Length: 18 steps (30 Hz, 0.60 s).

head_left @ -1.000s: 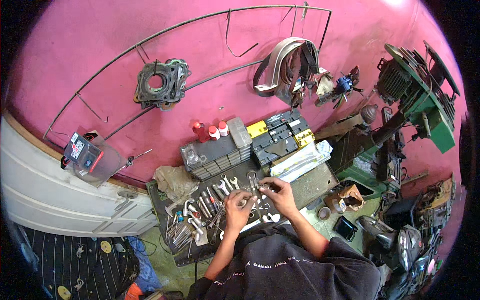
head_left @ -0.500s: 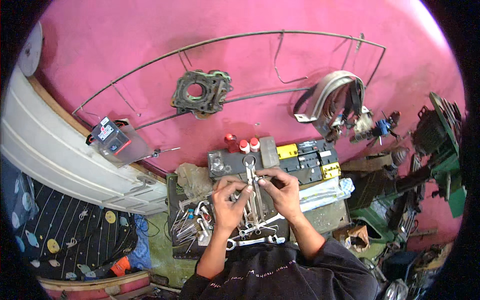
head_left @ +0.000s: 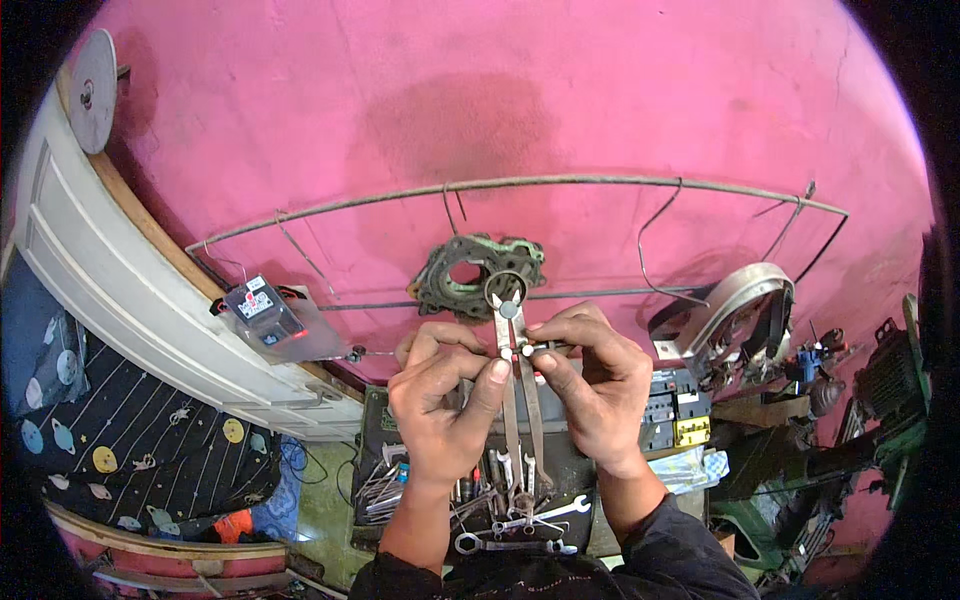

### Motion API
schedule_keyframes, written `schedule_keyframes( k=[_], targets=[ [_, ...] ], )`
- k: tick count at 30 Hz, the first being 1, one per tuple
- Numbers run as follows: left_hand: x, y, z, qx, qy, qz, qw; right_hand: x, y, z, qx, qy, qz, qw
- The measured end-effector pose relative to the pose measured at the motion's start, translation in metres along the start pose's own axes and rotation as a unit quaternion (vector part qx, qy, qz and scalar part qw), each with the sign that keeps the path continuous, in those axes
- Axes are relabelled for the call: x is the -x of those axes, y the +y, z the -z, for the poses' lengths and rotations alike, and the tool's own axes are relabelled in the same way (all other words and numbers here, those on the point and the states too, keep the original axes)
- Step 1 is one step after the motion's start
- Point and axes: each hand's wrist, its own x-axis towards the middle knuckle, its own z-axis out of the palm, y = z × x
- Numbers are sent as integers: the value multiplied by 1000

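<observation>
You've lifted the caliper-like tool (head_left: 531, 392) closer, plainer to see — pinched between left hand (head_left: 447, 400) and right hand (head_left: 602, 388), both nearly closed.

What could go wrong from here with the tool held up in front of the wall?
The long-handled pliers appear pinched only by the fingertips of the left hand and right hand, so a slip might drop them onto the wrenches below. The dark ring at the pointed tips might also come loose; whether it is fixed, I can't tell.
</observation>
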Motion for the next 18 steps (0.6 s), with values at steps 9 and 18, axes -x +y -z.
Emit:
schedule_keyframes(
  k=[9, 18],
  targets=[
    [-9, -32, -7, -3, 15, 38, 999, -21, 39, -10, -10, -4, -47, 999],
    [3, -73, -12, -50, 15, 142, 988, -21, 84, -22, 61, -23, -19, 998]
  ],
)
